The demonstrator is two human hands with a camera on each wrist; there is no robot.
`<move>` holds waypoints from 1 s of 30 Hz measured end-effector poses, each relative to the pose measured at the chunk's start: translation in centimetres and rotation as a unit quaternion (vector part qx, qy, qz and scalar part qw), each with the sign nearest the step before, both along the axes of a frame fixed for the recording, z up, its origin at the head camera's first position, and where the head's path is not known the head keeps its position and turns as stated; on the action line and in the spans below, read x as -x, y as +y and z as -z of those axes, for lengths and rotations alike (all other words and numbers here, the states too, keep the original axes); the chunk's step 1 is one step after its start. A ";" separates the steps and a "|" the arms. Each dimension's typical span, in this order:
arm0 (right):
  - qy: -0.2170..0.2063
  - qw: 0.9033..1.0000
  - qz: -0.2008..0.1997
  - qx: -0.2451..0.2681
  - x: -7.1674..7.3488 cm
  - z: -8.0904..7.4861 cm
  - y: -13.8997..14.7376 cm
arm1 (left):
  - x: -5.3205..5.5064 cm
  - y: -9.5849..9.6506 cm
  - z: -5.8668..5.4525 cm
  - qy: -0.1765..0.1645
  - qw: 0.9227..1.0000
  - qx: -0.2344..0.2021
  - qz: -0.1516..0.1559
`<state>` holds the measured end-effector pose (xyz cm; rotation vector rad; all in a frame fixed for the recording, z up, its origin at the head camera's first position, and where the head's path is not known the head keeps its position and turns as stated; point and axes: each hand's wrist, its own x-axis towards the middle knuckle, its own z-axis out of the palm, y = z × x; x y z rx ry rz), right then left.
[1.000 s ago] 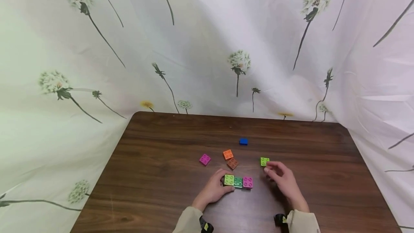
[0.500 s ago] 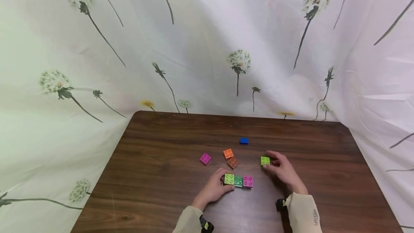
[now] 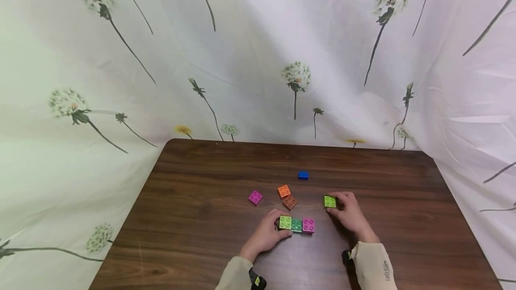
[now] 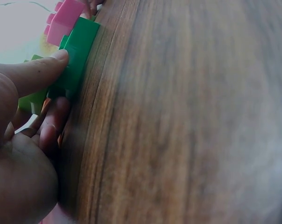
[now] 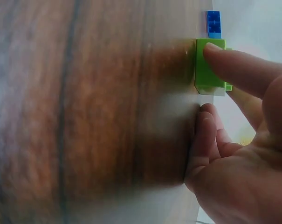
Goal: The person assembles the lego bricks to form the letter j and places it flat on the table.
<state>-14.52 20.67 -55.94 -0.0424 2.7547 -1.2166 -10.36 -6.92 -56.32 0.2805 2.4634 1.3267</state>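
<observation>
Lower middle of the frame, the left hand [image 3: 267,235] curls round the left end of the dark green brick [image 3: 296,226], with a light green brick [image 3: 285,222] and a pink brick [image 3: 308,225] riding on it; the hold looks meant to steady them against the counter [image 3: 193,218]; to their right, the right hand [image 3: 351,215] pinches the lime brick [image 3: 330,202], thumb and finger only a brick apart, gripping its sides so the studs stay free; whether that brick is raised or resting is hard to tell; loose farther up lie a brown brick [image 3: 289,202], an orange brick [image 3: 284,191], a magenta brick [image 3: 255,198] and, highest, a blue brick [image 3: 303,175]; in the left wrist view the thumb partly hides the light green brick, while the upper edge crops the pink brick.
</observation>
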 end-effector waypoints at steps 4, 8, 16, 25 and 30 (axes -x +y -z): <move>-0.007 1.000 0.005 -0.007 -0.1 -0.1 -0.1 | 0.0 0.0 -0.1 0.000 1.000 0.006 0.000; -0.007 1.000 0.011 -0.010 -0.2 0.0 -0.1 | 0.1 0.1 -0.1 -0.002 1.000 0.008 -0.002; -0.001 1.000 0.014 -0.008 -0.3 0.2 -0.1 | 0.2 0.1 -0.1 -0.006 1.000 0.010 -0.005; -0.002 1.000 0.020 -0.005 -0.5 0.1 -0.1 | 0.2 0.1 0.0 -0.004 1.000 0.007 -0.004; -0.003 1.000 0.023 -0.002 -0.5 0.4 -0.1 | 0.2 0.1 0.2 -0.008 1.000 0.008 -0.007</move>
